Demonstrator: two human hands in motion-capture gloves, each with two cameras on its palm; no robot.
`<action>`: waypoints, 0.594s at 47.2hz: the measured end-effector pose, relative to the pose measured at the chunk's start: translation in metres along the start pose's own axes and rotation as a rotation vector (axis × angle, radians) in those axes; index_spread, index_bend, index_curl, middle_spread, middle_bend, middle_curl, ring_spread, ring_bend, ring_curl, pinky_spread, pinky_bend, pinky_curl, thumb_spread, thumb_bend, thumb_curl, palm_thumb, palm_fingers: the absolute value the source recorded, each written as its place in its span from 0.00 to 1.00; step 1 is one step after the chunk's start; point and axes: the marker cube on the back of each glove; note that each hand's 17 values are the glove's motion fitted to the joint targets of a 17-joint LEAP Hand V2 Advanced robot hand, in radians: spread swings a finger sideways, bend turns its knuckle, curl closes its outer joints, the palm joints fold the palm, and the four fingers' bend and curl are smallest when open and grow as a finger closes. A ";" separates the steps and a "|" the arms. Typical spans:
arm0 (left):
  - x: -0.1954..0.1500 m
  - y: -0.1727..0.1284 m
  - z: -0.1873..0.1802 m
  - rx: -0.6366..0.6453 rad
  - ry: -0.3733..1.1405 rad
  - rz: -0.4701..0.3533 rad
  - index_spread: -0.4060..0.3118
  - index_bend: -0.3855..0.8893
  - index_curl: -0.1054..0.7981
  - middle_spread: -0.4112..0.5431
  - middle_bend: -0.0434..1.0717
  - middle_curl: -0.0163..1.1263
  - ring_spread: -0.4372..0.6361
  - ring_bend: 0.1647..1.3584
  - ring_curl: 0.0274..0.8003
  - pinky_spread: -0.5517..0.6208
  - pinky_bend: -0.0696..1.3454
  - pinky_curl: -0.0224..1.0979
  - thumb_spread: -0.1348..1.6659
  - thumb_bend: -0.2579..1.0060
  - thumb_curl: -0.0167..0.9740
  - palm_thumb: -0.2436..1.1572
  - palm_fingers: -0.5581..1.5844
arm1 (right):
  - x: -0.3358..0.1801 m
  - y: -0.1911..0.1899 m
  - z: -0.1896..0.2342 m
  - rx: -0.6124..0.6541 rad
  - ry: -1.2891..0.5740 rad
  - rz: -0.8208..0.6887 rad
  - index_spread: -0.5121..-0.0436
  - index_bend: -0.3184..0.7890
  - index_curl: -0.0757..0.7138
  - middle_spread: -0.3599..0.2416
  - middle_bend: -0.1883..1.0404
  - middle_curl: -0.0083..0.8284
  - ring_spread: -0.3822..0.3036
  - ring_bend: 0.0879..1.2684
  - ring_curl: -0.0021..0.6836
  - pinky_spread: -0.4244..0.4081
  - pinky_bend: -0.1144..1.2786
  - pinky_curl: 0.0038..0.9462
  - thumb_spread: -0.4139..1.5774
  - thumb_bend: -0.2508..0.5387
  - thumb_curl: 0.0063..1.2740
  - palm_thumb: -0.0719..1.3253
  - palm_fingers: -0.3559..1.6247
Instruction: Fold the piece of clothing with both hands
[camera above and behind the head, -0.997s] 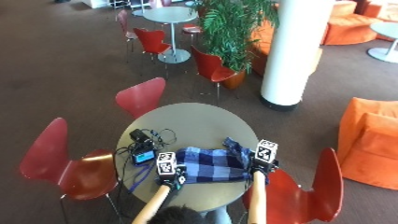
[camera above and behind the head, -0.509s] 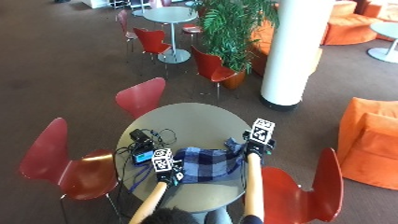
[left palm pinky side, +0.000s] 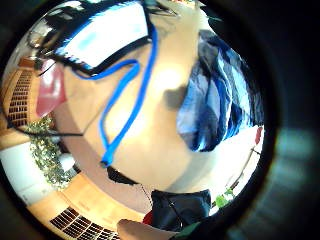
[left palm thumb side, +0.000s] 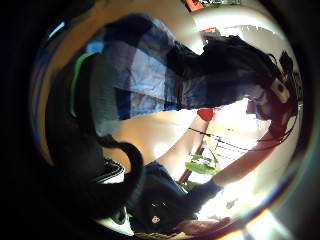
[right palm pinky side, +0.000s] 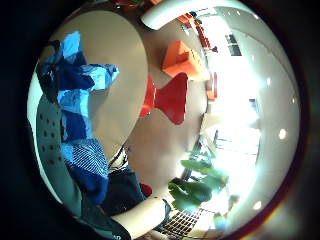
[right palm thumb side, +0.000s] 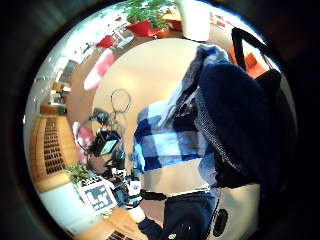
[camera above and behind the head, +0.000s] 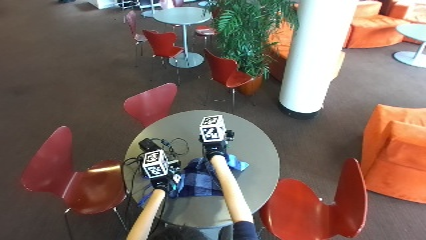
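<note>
Four red chairs (camera above and behind the head: 73, 175) ring a round grey table (camera above and behind the head: 259, 160) at centre frame, on dark carpet; white pillar (camera above and behind the head: 309, 55) and potted plant (camera above and behind the head: 249, 30) behind. Blue checked shirt (camera above and behind the head: 196, 182) lies bunched near table's lower edge. Right hand (camera above and behind the head: 216, 150) pinches its far end, raised. Left hand (camera above and behind the head: 163, 181) at shirt's left edge, grip unclear. Cables (camera above and behind the head: 166, 145) beside

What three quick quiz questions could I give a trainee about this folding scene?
1. True or false: the blue checked garment hangs over a chair.
2. What lies on the table beside the garment? A) cables B) a plate C) a book
3. Which hand reaches farther across the table?
Key: 1 false, it lies on the table; 2 A; 3 the right hand.
</note>
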 end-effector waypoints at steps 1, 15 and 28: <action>-0.005 0.001 -0.004 0.017 -0.008 -0.013 0.43 0.44 0.53 0.48 0.20 0.28 0.65 0.24 0.36 0.64 0.23 0.32 0.80 0.22 0.26 0.28 0.39 | -0.013 -0.003 0.005 0.017 0.004 -0.006 0.53 0.43 0.58 0.23 0.42 0.64 0.21 0.55 0.70 0.07 0.59 0.44 0.57 0.28 0.37 0.77 0.84; -0.078 0.029 -0.062 0.153 -0.020 -0.196 0.42 0.54 0.59 0.45 0.19 0.29 0.60 0.18 0.34 0.60 0.17 0.30 0.88 0.35 0.39 0.50 0.47 | -0.127 0.104 0.055 -0.347 -0.281 -0.378 0.51 0.28 0.48 0.25 0.44 0.64 0.18 0.56 0.68 0.05 0.61 0.44 0.63 0.23 0.35 0.68 0.74; -0.076 0.047 -0.088 0.154 -0.023 -0.215 0.41 0.53 0.60 0.44 0.19 0.29 0.58 0.16 0.34 0.59 0.17 0.30 0.87 0.33 0.45 0.50 0.47 | -0.104 0.089 0.031 -0.204 -0.378 -0.340 0.56 0.35 0.37 0.28 0.34 0.58 0.30 0.42 0.61 0.22 0.61 0.43 0.70 0.28 0.30 0.59 0.64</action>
